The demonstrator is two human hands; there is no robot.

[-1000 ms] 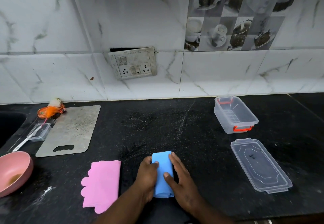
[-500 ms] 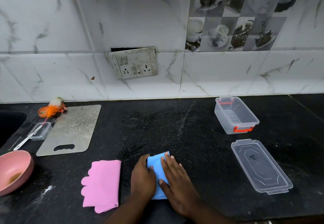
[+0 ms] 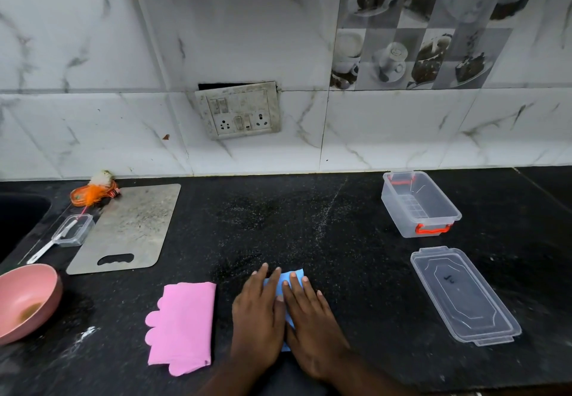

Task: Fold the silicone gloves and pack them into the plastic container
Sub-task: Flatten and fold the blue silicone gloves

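Observation:
A folded blue silicone glove (image 3: 286, 279) lies on the black counter near the front edge, mostly hidden under both hands. My left hand (image 3: 258, 318) and my right hand (image 3: 309, 318) press flat on it side by side, fingers spread. A pink silicone glove (image 3: 182, 324), folded, lies flat to the left of my hands. The clear plastic container (image 3: 419, 203) with red handles stands open and empty at the back right. Its clear lid (image 3: 464, 295) lies flat in front of it.
A grey cutting board (image 3: 127, 228) lies at the left, with a small clear box (image 3: 74, 230) and an orange item (image 3: 93, 194) beside it. A pink bowl (image 3: 24, 301) sits at the far left edge. A sink (image 3: 18, 219) opens at the left.
Both hands have slid forward over the blue glove and flattened on it, covering more of it. The pink glove, container and lid have not moved.

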